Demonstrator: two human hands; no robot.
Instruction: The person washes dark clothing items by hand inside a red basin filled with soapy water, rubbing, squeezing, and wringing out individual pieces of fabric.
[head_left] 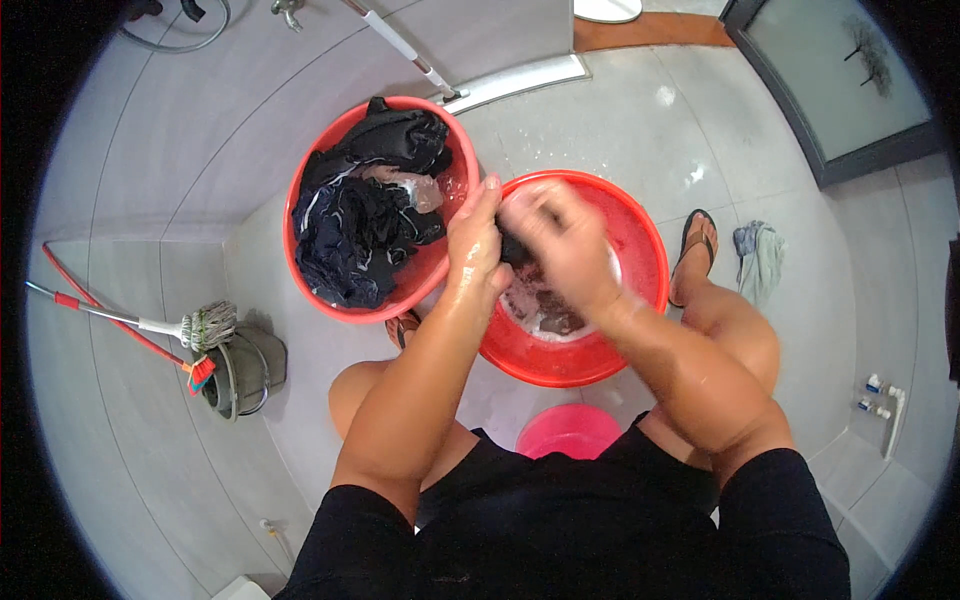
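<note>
Both wet hands meet over the red basin (640, 250) at the frame's centre: the left hand (474, 245) and the motion-blurred right hand (560, 240) are clenched together on a small dark cloth (514, 248), which sits pinched between them above soapy water. At ten o'clock from the hands a second red basin (300, 215) holds heaped dark wet clothes (365, 215). The floor is glossy grey tile (640, 110), with a mop (205, 325) in a grey bucket (250, 370) at eight o'clock and a pink stool (568, 430) at six.

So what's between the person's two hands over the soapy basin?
In the head view, a small dark cloth is pinched between the left hand and right hand, above the red basin.
</note>
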